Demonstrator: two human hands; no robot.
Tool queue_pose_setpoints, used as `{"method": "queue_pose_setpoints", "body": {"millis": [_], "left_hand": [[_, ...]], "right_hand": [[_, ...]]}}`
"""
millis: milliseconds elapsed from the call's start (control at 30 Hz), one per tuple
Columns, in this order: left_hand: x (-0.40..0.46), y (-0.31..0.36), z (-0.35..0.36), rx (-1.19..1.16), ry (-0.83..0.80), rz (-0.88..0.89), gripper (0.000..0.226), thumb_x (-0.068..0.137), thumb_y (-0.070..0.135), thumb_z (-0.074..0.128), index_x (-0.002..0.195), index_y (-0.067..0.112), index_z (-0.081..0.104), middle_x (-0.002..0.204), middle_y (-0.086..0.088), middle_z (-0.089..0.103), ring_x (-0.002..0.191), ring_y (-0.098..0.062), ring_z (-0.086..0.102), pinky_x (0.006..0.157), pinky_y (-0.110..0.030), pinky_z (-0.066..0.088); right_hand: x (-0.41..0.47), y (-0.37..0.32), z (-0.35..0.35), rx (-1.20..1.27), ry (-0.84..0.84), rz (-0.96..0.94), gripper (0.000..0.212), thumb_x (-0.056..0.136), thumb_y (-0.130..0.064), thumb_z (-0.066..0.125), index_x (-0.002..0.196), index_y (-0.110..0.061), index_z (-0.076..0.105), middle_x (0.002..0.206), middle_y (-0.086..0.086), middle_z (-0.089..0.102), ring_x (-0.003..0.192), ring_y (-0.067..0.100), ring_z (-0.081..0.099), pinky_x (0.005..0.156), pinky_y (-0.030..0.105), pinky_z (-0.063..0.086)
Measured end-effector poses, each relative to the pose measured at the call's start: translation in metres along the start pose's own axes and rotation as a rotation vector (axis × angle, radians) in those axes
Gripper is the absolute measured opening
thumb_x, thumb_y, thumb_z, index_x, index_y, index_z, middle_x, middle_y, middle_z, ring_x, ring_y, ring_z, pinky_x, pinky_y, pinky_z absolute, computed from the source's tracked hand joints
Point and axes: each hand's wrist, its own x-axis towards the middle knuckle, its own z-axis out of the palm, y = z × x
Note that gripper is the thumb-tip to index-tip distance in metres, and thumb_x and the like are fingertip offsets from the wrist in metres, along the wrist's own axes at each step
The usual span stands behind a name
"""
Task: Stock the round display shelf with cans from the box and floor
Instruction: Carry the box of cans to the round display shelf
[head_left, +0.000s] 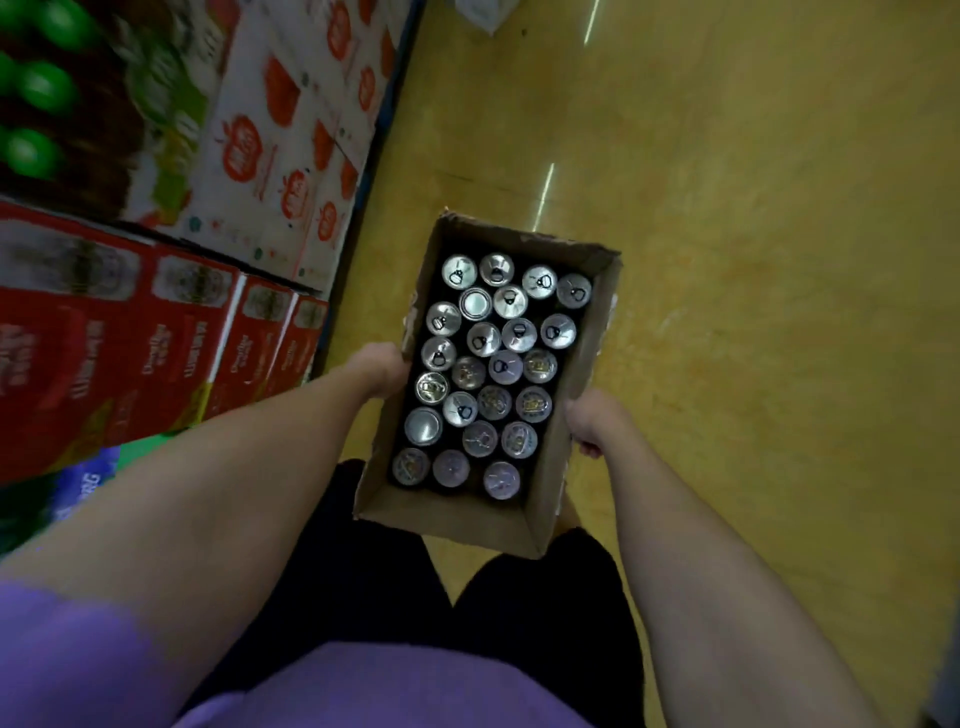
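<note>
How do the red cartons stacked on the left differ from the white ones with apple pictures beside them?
The red printed cartons are mostly red with a pale picture panel near the top; the white cardboard cartons are pale with red apple drawings scattered over them. The red ones sit nearer the person, the white ones farther along the aisle. Both are stacked in rows along the yellow floor.

Place: a shop aisle, grocery kind.
Stock: red printed cartons (156, 332) stacked along the floor's left edge, white apple-printed cases (291, 130) behind them, green-capped bottles (36, 93) above.
Floor: glossy yellow floor (753, 234), ceiling lights mirrored.
</note>
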Motion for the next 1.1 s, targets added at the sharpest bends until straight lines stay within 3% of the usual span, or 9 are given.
{"method": "queue_pose_setpoints", "body": {"millis": [133, 233, 367, 467, 567, 633, 733, 933, 1100], "left_hand": [[-0.063, -0.002, -0.049, -0.038, 0.055, 0.062, 0.025, 0.103, 0.027, 0.041, 0.107, 0.005, 0.053, 0.103, -0.014, 0.055, 0.084, -0.028, 0.056, 0.069, -0.031, 0.046], [-0.092, -0.004, -0.081, -0.112, 0.015, 0.169, 0.03, 0.099, 0.039, 0.046, 0.106, 0.013, 0.059, 0.108, -0.007, 0.064, 0.091, -0.025, 0.061, 0.078, -0.034, 0.053], [-0.16, -0.003, -0.099, -0.104, -0.041, 0.256, 0.028, 0.105, 0.023, 0.038, 0.08, 0.014, 0.048, 0.074, -0.006, 0.051, 0.06, -0.02, 0.049, 0.055, -0.026, 0.04], [-0.174, -0.011, -0.098, -0.039, -0.033, 0.328, 0.027, 0.103, 0.024, 0.038, 0.082, 0.01, 0.047, 0.062, -0.007, 0.047, 0.043, -0.018, 0.04, 0.045, -0.023, 0.036], [-0.176, -0.009, -0.097, 0.041, 0.005, 0.369, 0.026, 0.102, 0.019, 0.041, 0.1, -0.002, 0.055, 0.085, -0.019, 0.066, 0.058, -0.03, 0.06, 0.044, -0.029, 0.044], [-0.178, -0.004, -0.101, 0.091, 0.054, 0.412, 0.023, 0.101, 0.016, 0.042, 0.105, -0.002, 0.055, 0.096, -0.018, 0.066, 0.071, -0.032, 0.065, 0.046, -0.029, 0.045], [-0.183, -0.003, -0.105, 0.11, 0.098, 0.41, 0.026, 0.101, 0.016, 0.044, 0.117, -0.002, 0.054, 0.112, -0.017, 0.062, 0.086, -0.027, 0.06, 0.065, -0.029, 0.045], [-0.193, -0.003, -0.13, 0.064, 0.127, 0.451, 0.022, 0.1, 0.019, 0.049, 0.107, -0.001, 0.055, 0.085, -0.008, 0.055, 0.076, -0.025, 0.057, 0.07, -0.035, 0.051], [-0.191, 0.02, -0.152, 0.029, 0.206, 0.502, 0.033, 0.1, 0.02, 0.049, 0.125, 0.001, 0.059, 0.124, -0.017, 0.062, 0.105, -0.033, 0.063, 0.074, -0.032, 0.045]], "right_hand": [[-0.063, -0.009, -0.043, 0.105, 0.014, -0.009, 0.027, 0.096, -0.007, 0.041, 0.072, -0.005, 0.054, 0.068, 0.015, 0.054, 0.059, 0.027, 0.053, 0.055, 0.031, 0.043], [-0.113, -0.009, -0.079, 0.17, 0.134, -0.077, 0.023, 0.092, -0.008, 0.047, 0.07, -0.015, 0.05, 0.067, 0.008, 0.052, 0.055, 0.022, 0.05, 0.04, 0.022, 0.043], [-0.183, -0.007, -0.092, 0.047, 0.12, 0.022, 0.026, 0.093, -0.01, 0.036, 0.07, -0.01, 0.048, 0.062, 0.013, 0.05, 0.049, 0.021, 0.041, 0.052, 0.031, 0.037], [-0.222, 0.009, -0.083, 0.056, 0.203, 0.058, 0.026, 0.091, -0.008, 0.036, 0.068, -0.01, 0.049, 0.061, 0.012, 0.051, 0.052, 0.021, 0.043, 0.058, 0.033, 0.039], [-0.231, 0.023, -0.058, 0.129, 0.239, 0.075, 0.025, 0.092, -0.004, 0.04, 0.07, -0.008, 0.053, 0.066, 0.013, 0.056, 0.059, 0.024, 0.049, 0.06, 0.032, 0.043], [-0.226, 0.028, -0.042, 0.243, 0.267, 0.049, 0.021, 0.091, -0.004, 0.044, 0.073, -0.009, 0.054, 0.07, 0.013, 0.057, 0.057, 0.023, 0.05, 0.054, 0.028, 0.045], [-0.229, 0.028, -0.029, 0.331, 0.288, 0.067, 0.024, 0.093, -0.007, 0.041, 0.072, -0.009, 0.05, 0.068, 0.013, 0.05, 0.051, 0.019, 0.042, 0.046, 0.025, 0.04], [-0.249, 0.019, -0.043, 0.526, 0.346, -0.025, 0.033, 0.102, -0.021, 0.037, 0.072, -0.01, 0.046, 0.061, 0.009, 0.043, 0.047, 0.018, 0.039, 0.043, 0.025, 0.039], [-0.235, 0.023, -0.051, 0.615, 0.37, -0.031, 0.028, 0.101, -0.023, 0.037, 0.079, -0.008, 0.047, 0.062, 0.01, 0.043, 0.044, 0.017, 0.039, 0.039, 0.023, 0.04]]}}
